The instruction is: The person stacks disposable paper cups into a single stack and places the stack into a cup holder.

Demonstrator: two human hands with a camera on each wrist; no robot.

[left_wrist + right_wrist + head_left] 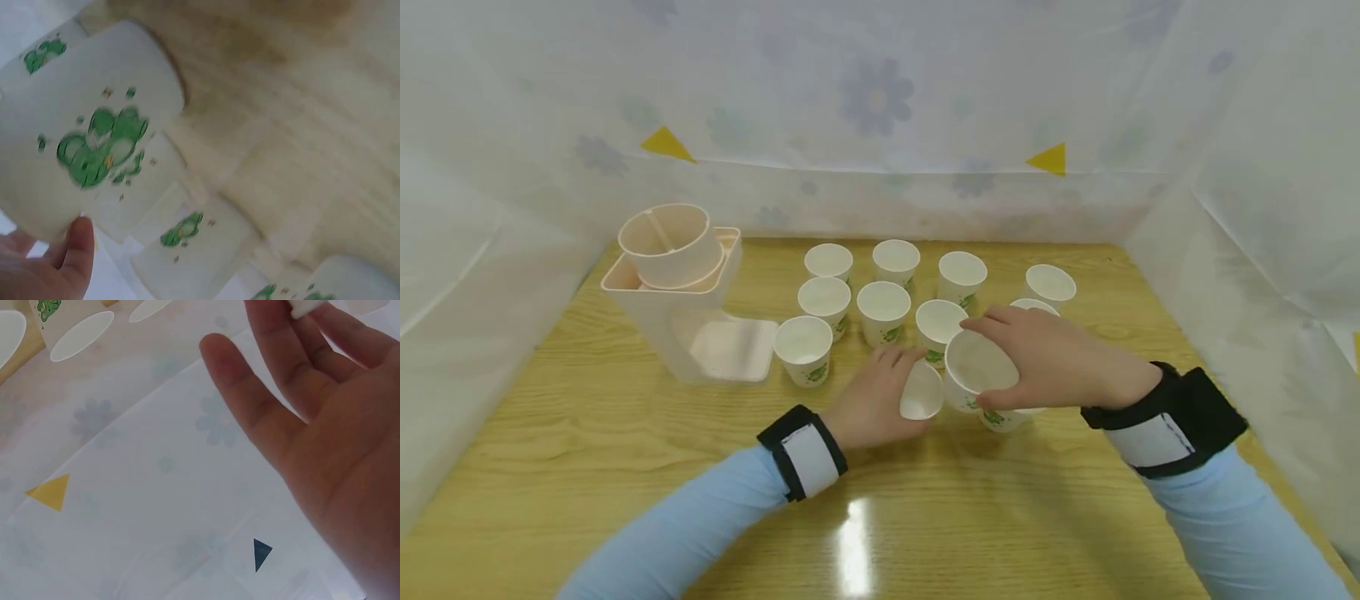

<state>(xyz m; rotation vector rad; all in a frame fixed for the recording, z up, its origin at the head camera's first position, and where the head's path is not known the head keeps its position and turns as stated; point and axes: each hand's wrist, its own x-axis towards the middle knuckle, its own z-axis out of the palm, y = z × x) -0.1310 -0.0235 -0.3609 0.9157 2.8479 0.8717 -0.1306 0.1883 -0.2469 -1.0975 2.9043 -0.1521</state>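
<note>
White paper cups with green prints stand in rows on the table, a near-left one (805, 354) among them. My left hand (876, 400) curls round a paper cup (922, 393) at the near side of the group; in the left wrist view fingertips press the edge of a large printed cup (103, 144). My right hand (1048, 354) grips another paper cup (972, 371) near its rim, thumb on the near side and fingers on the far side. This cup overlaps a further cup (1000, 419) behind it. In the right wrist view only a bit of white rim (306, 306) shows at my fingers.
A cream plastic stand (677, 325) with a round divided container (670, 246) on top stands at the left, its base tray beside the cups. More cups (1051, 285) stand at the back right. White flowered sheets (880, 167) wall in the wooden table (625, 467).
</note>
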